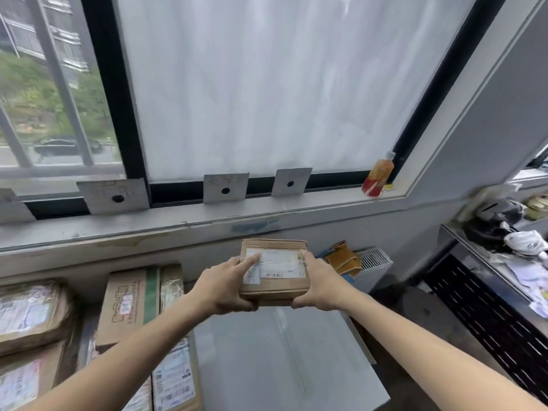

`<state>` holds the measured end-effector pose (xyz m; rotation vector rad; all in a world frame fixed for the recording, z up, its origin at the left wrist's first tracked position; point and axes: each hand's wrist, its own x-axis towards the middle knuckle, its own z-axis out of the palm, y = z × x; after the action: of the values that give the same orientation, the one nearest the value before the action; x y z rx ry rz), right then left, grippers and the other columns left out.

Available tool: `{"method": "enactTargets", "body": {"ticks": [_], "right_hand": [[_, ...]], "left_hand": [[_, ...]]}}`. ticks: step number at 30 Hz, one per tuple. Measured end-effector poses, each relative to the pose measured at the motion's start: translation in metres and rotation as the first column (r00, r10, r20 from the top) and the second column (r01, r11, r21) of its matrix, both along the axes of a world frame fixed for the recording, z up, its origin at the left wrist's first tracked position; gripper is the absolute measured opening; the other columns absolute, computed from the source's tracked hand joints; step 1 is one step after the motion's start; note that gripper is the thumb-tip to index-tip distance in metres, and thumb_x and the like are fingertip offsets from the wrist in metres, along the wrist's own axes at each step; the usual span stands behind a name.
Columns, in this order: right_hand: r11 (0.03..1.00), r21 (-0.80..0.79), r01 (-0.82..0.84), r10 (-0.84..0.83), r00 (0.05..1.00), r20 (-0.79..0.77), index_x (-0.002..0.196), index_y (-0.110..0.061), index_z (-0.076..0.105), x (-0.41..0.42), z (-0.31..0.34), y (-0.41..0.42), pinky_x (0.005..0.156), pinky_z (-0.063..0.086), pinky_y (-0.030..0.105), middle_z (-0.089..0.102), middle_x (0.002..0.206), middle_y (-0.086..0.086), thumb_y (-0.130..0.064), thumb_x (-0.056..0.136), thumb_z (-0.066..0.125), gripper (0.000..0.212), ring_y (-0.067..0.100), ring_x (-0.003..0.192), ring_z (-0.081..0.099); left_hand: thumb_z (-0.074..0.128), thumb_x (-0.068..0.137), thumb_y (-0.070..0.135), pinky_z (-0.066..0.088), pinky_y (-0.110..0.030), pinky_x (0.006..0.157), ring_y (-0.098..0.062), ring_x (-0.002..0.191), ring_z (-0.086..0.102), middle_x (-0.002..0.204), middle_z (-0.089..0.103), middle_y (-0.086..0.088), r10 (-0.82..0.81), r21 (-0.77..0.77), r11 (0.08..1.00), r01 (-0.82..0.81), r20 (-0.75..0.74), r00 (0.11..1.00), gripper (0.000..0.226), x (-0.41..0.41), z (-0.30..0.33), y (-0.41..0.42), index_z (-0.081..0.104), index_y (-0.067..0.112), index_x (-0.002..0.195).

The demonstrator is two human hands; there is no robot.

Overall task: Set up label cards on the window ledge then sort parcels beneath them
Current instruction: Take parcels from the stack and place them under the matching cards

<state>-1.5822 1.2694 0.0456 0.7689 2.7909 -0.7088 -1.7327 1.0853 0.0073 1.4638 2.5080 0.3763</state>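
A parcel sorting room: labelled cardboard parcels [130,304] stacked at 8 o'clock, label cards [225,188] on the window ledge [178,221] at 12.

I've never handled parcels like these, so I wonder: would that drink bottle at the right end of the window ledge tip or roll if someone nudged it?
The bottle probably tips easily: it is tall, narrow and already looks tilted. Being round, it would likely roll along the ledge once down. It looks like plastic, so probably not fragile.
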Motion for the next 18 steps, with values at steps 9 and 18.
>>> {"method": "enactTargets", "body": {"ticks": [9,18], "right_hand": [[0.999,0.017,-0.047,0.046,0.996,0.071,0.156,-0.03,0.01,-0.022,-0.024,0.033,0.101,0.052,0.038,0.042,0.144,0.004,-0.04,0.07,0.088,0.116,0.024,0.128,0.048],[0.996,-0.053,-0.072,0.078,0.989,0.129,0.154,-0.026,0.018,-0.008,-0.07,0.081,0.103,0.051,0.038,0.039,0.148,0.003,-0.043,0.07,0.087,0.11,0.024,0.134,0.043]], "left_hand": [[0.071,0.071,0.065,0.046,-0.04,0.1,-0.022,0.131,0.048,0.156,0.035,0.005,0.019,-0.038,0.999,-0.017,0.043,0.999,0.109,-0.014,-0.022,0.022,0.008,0.039,0.157],[0.074,0.07,0.058,0.045,-0.037,0.097,-0.022,0.129,0.048,0.154,0.036,0.007,0.089,-0.07,0.994,-0.078,0.168,0.982,0.107,0.009,-0.064,0.062,0.012,0.041,0.155]]}}
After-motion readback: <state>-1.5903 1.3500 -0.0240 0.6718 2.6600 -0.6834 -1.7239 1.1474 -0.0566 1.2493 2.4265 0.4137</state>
